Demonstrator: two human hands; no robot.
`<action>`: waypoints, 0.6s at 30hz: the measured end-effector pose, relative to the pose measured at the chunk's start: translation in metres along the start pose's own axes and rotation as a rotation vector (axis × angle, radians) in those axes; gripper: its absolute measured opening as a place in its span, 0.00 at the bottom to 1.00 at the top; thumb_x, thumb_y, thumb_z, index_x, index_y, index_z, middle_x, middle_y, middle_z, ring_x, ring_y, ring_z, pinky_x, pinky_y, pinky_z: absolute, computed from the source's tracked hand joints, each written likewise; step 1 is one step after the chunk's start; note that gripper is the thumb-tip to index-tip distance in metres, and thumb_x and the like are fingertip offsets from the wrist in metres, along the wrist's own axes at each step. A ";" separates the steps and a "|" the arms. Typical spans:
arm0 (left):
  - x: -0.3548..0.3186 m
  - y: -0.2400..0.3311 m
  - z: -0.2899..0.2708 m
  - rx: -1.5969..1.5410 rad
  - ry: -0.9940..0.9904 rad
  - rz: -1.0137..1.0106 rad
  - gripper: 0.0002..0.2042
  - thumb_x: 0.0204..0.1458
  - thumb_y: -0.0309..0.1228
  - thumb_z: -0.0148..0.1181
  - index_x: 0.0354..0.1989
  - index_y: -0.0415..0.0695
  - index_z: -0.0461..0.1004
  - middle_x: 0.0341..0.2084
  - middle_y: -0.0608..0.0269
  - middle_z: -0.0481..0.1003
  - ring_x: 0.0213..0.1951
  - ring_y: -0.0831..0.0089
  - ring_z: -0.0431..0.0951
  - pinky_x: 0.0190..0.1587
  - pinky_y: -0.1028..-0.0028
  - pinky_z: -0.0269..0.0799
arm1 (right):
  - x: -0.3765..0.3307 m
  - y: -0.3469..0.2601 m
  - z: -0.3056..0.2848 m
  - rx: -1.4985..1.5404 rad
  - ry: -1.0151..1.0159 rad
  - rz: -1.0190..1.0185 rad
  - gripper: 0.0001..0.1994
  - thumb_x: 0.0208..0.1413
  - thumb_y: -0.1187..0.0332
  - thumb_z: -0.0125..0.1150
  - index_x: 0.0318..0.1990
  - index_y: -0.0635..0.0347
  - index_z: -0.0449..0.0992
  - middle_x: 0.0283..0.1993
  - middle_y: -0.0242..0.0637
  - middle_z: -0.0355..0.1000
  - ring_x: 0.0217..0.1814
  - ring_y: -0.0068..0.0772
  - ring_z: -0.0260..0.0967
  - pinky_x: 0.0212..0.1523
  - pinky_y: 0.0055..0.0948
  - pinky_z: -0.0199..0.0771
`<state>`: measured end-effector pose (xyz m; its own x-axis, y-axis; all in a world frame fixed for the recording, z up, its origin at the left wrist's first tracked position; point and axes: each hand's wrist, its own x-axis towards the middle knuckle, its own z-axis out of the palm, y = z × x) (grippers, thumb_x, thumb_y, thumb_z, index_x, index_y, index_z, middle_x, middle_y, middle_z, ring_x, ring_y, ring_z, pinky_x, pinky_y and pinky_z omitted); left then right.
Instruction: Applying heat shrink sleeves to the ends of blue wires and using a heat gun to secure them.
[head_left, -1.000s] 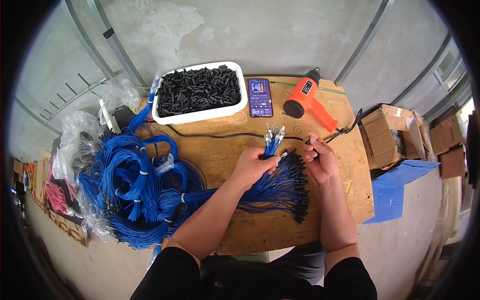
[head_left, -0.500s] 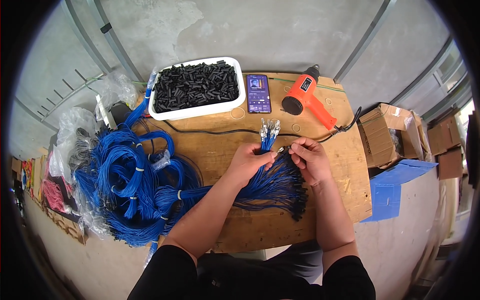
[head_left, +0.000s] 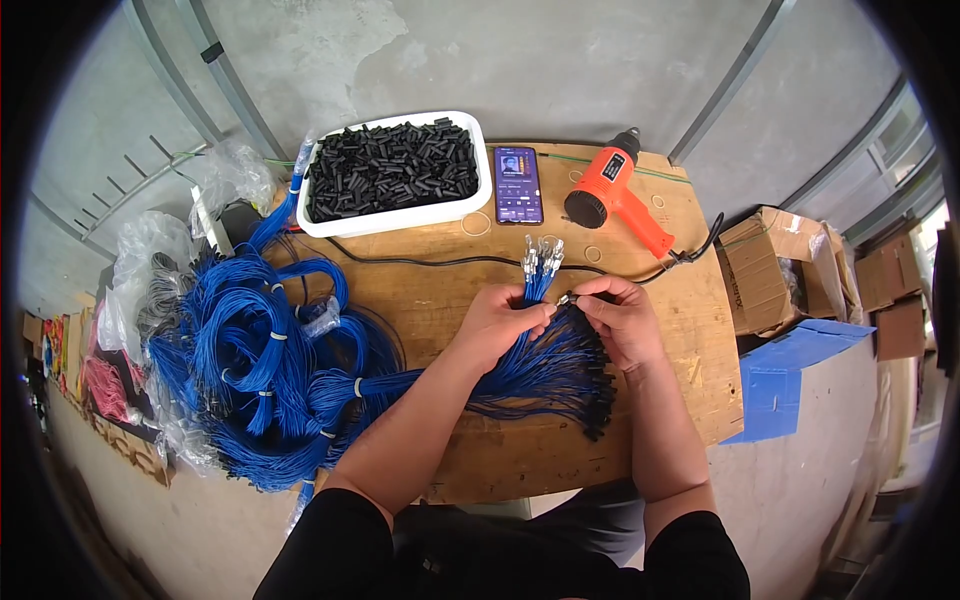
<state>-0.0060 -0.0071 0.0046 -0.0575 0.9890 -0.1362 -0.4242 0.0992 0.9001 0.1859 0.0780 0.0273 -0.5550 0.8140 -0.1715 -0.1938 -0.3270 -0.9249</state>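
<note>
My left hand (head_left: 503, 322) grips a bunch of blue wires (head_left: 540, 275) whose metal terminal ends stick up past my fingers. My right hand (head_left: 620, 318) pinches a single wire's terminal end (head_left: 566, 298) right beside that bunch, fingertips nearly touching the left hand. Below both hands a fan of blue wires with black sleeved ends (head_left: 560, 375) lies spread on the wooden table (head_left: 430, 290). A white tray of small black tube pieces (head_left: 392, 172) stands at the table's far side.
A large pile of bundled blue wires (head_left: 255, 365) covers the table's left end. A smartphone (head_left: 518, 185) and an orange heat gun (head_left: 612, 188) lie at the back, its black cord (head_left: 420, 262) crossing the table. Cardboard boxes (head_left: 780, 270) and a blue sheet (head_left: 790, 365) sit at right.
My right hand has moved left, closing in on the bunch held by my left hand. The wire bunch stands a little more upright.
</note>
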 end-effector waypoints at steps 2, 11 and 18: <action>0.000 0.001 0.000 0.006 -0.014 -0.006 0.06 0.54 0.25 0.65 0.33 0.34 0.78 0.24 0.64 0.75 0.26 0.79 0.72 0.31 0.77 0.68 | 0.000 0.001 0.002 -0.022 0.013 -0.023 0.06 0.56 0.79 0.65 0.41 0.63 0.81 0.30 0.26 0.74 0.24 0.11 0.59 0.23 0.13 0.56; -0.001 0.004 0.001 0.073 -0.016 -0.018 0.06 0.52 0.25 0.65 0.31 0.34 0.78 0.21 0.67 0.74 0.24 0.81 0.71 0.30 0.78 0.66 | 0.001 0.000 0.003 -0.123 0.004 -0.114 0.08 0.57 0.79 0.64 0.43 0.64 0.82 0.30 0.26 0.75 0.24 0.11 0.59 0.24 0.14 0.57; 0.000 0.000 -0.002 0.158 -0.019 -0.017 0.08 0.52 0.28 0.66 0.29 0.34 0.78 0.20 0.66 0.74 0.23 0.81 0.71 0.29 0.79 0.65 | 0.000 0.000 0.004 -0.143 0.010 -0.094 0.07 0.57 0.78 0.65 0.43 0.65 0.81 0.31 0.27 0.76 0.24 0.11 0.58 0.25 0.14 0.58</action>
<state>-0.0077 -0.0078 0.0036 -0.0342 0.9888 -0.1454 -0.2776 0.1304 0.9518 0.1829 0.0761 0.0285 -0.5316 0.8428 -0.0846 -0.1272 -0.1783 -0.9757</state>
